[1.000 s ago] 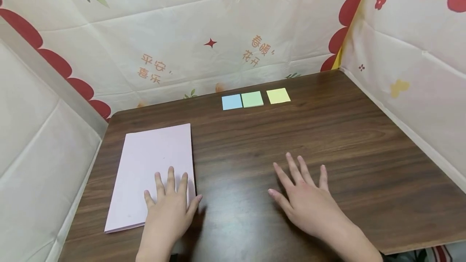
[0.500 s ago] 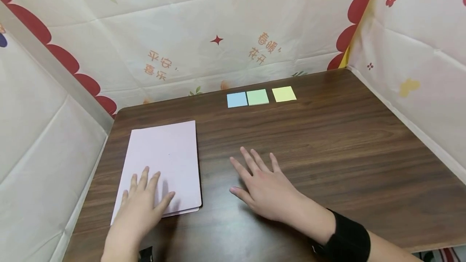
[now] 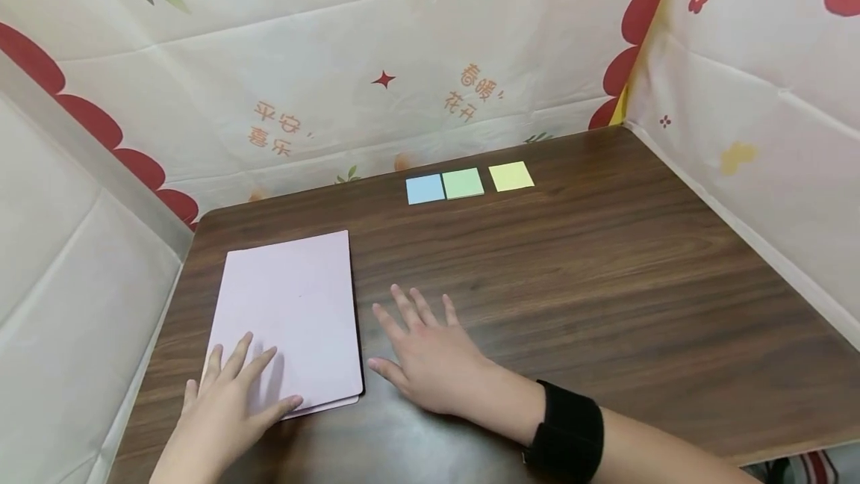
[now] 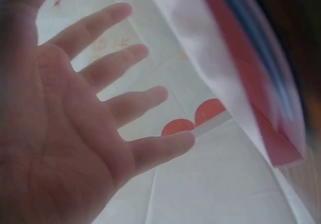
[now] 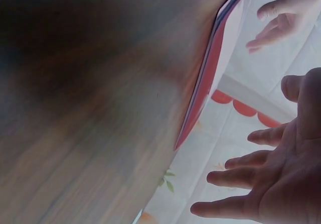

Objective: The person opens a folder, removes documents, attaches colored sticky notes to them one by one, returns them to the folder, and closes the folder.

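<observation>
We've got our left hand [image 3: 228, 398] flat on the pink paper stack [image 3: 289, 316] — right hand [image 3: 423, 353] spread open just beside it.

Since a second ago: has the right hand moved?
Yes. The right hand has slid left across the table, from mid-table to just beside the pink paper stack's right edge.

A makeshift desk booth: wooden table [image 3: 605, 282] walled by festive printed sheets [image 3: 376, 58].
</observation>
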A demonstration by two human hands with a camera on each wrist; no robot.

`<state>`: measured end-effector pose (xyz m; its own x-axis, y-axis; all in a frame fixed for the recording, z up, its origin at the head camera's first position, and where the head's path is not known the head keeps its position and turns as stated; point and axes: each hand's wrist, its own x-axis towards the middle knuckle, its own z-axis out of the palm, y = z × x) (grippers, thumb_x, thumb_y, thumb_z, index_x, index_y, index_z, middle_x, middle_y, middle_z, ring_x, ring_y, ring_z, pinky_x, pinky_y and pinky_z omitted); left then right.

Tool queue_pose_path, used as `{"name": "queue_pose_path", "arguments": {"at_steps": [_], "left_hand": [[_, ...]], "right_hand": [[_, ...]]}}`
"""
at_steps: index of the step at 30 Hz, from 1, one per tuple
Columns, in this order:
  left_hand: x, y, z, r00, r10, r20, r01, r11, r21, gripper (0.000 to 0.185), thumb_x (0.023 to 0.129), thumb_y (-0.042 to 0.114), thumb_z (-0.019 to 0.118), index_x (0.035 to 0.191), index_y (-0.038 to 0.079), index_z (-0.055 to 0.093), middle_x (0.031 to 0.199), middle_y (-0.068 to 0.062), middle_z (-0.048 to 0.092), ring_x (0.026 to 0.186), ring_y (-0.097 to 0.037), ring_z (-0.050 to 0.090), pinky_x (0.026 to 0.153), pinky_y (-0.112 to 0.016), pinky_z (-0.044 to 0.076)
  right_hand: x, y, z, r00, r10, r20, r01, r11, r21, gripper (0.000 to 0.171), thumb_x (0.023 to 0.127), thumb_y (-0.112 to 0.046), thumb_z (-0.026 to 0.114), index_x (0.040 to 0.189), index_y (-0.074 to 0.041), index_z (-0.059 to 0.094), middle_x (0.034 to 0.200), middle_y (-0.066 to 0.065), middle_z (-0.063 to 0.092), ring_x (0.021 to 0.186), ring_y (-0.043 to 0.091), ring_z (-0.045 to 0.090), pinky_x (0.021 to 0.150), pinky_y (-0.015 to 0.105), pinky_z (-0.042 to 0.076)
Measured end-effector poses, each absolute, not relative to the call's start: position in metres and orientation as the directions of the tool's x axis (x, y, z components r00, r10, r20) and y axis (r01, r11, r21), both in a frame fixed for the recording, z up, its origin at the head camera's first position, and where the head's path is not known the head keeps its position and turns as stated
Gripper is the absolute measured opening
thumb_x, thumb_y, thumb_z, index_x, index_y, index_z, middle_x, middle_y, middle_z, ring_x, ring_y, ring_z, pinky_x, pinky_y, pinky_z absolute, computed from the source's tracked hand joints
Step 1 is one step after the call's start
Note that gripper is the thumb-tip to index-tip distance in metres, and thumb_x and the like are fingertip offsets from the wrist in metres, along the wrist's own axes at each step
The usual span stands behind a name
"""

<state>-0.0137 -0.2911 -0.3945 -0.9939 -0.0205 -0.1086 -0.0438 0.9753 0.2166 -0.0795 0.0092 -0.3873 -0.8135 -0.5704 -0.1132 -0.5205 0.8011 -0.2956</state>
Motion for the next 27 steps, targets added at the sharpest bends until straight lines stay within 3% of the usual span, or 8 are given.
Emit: {"name": "queue_pose_path", "arguments": {"at_steps": [9,16,27], "left_hand": [[-0.012,-0.296,-0.404,-0.991,-0.006,-0.136,-0.023,0.992,0.125,0.098,0.083,0.079,0.072,0.152,0.012,0.057,0.165,-0.035,0.035,0.148,-0.072,0.024,0.102,-0.096,0.022],[-0.013,-0.295,-0.415,-0.989,0.018,-0.15,-0.008,0.986,0.167,0.093,0.088,0.067,0.076,0.152,0.003,0.055,0.158,-0.045,0.036,0.141,-0.077,0.03,0.092,-0.094,0.036],[-0.017,-0.292,-0.419,-0.976,0.009,-0.218,-0.015,0.994,0.112,0.094,0.088,0.062,0.079,0.154,0.001,0.051,0.158,-0.047,0.034,0.138,-0.078,0.033,0.091,-0.093,0.038]], "right_hand": [[-0.076,-0.026,-0.402,-0.751,-0.642,-0.153,-0.62,0.766,-0.169,0.069,0.109,-0.063,0.041,0.169,-0.032,0.029,0.18,0.009,0.02,0.165,0.036,0.026,0.124,0.074,0.029],[-0.067,-0.044,-0.412,-0.685,-0.699,-0.205,-0.699,0.71,-0.084,0.065,0.107,-0.064,0.046,0.166,-0.038,0.035,0.179,0.005,0.024,0.163,0.035,0.033,0.121,0.072,0.036],[-0.062,-0.044,-0.418,-0.637,-0.739,-0.222,-0.746,0.663,-0.067,0.063,0.106,-0.065,0.047,0.162,-0.037,0.044,0.175,0.007,0.034,0.159,0.032,0.04,0.12,0.073,0.036]]}}
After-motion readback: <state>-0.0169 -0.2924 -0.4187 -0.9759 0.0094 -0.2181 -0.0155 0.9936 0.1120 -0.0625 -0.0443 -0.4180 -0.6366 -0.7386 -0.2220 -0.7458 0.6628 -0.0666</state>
